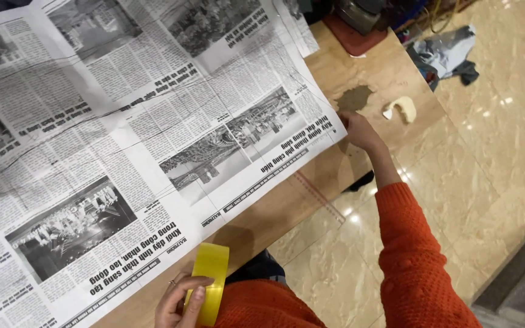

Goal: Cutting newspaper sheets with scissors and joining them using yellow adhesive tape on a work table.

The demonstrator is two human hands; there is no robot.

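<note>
A wide black-and-white newspaper (129, 140) lies spread flat over the left and middle of a wooden table (287, 200), its printed columns and grey photo blocks running diagonally, its near edge close to the table's near edge. At the near edge, left of centre, the left hand (180, 300) is closed around a yellow roll of tape (209, 290), held upright on its rim just off the paper's edge, thumb across the front of the roll. Further right, the right hand (358, 130), at the end of an orange knitted sleeve (414, 255), presses its fingers down on the newspaper's right corner. Beyond it on bare wood lie a dark patch (353, 97) and a small curled cream scrap (402, 108). On the far right a grey crumpled bag (445, 51) rests on the glossy tiled floor (493, 152).
</note>
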